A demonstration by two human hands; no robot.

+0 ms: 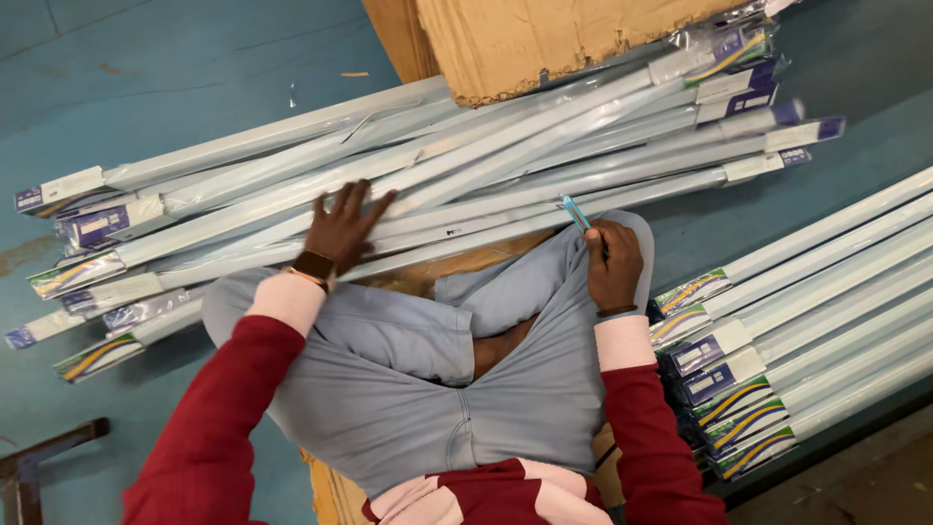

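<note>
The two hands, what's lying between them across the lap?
In the head view, long white wrapped tubes stretch from the flat left hand toward the right hand, which holds a small blue cutter.

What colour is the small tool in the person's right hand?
Light blue tool, held in the right hand; the head view shows it.

We see bare blue floor (175, 68) open at upper left, free to pass. Ahead, the pile of wrapped tube lights (505, 175) blocks the whole width; cardboard box (544, 34) sits on its far side. Second tube stack (826, 321) walls off our right; only a narrow floor strip between stacks
</note>
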